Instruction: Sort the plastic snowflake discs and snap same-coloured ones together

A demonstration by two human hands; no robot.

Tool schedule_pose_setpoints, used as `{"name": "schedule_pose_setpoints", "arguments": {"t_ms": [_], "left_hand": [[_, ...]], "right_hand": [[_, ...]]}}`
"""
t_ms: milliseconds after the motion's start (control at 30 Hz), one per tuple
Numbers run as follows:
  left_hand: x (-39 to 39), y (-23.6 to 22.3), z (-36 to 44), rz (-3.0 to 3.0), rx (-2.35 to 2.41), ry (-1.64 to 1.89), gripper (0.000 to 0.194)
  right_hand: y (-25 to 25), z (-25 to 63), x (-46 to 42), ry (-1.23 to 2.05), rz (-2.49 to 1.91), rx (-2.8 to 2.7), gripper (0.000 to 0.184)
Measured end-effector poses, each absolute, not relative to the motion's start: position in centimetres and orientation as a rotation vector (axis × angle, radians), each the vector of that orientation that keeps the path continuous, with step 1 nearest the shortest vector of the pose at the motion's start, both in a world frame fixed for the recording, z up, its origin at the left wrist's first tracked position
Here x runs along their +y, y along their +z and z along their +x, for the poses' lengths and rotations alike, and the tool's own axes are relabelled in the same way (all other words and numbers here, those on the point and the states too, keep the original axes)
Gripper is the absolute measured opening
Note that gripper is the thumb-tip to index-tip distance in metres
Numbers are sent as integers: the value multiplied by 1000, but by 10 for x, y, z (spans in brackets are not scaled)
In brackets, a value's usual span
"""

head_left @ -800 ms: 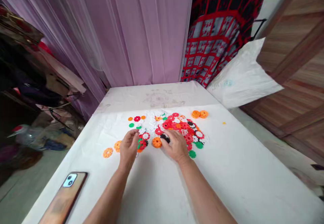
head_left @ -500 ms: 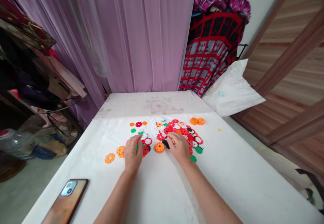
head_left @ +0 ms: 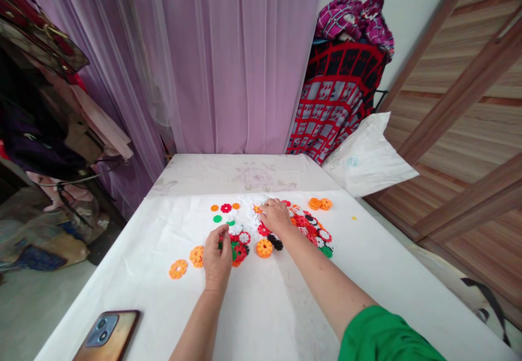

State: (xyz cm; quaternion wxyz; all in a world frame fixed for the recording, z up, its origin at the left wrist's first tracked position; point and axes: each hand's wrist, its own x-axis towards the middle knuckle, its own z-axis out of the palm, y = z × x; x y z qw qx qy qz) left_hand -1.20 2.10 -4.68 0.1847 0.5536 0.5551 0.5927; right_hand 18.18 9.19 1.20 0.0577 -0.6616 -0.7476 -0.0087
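Observation:
Toothed plastic discs lie in loose groups on the white-covered table. At the left group of red, white and green discs (head_left: 240, 252), my left hand (head_left: 217, 255) has its fingers curled together. A bit of green shows by its fingertips, but what it grips is hidden. My right hand (head_left: 277, 217) reaches over the left side of the larger, mostly red pile (head_left: 312, 230). Its fingers are bent down close to an orange disc (head_left: 256, 209) and white discs, and I cannot make out what is in them. Between the hands sit an orange disc (head_left: 264, 248) and black discs (head_left: 276, 242).
Orange discs (head_left: 178, 269) lie left of my left hand, and more orange discs (head_left: 320, 204) at the back right. A phone (head_left: 108, 336) rests at the table's front left. A white bag (head_left: 371, 157) stands by the right edge. A purple curtain (head_left: 240, 67) hangs behind.
My right hand has moved forward and left, from beside the black discs to the white discs. My left hand stays at the same group. The view has shifted slightly.

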Motion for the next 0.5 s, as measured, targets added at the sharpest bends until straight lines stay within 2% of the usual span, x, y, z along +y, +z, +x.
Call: {"name": "schedule_pose_setpoints", "arguments": {"t_ms": [367,500], "left_hand": [[24,-51,-10,1300,1539,1655,29],[24,-51,-9,1279,1540,1640,29]], "right_hand": [[22,176,107,58,-2127,-2268,35],[25,170,110,128,-2082,-2231,26]]}}
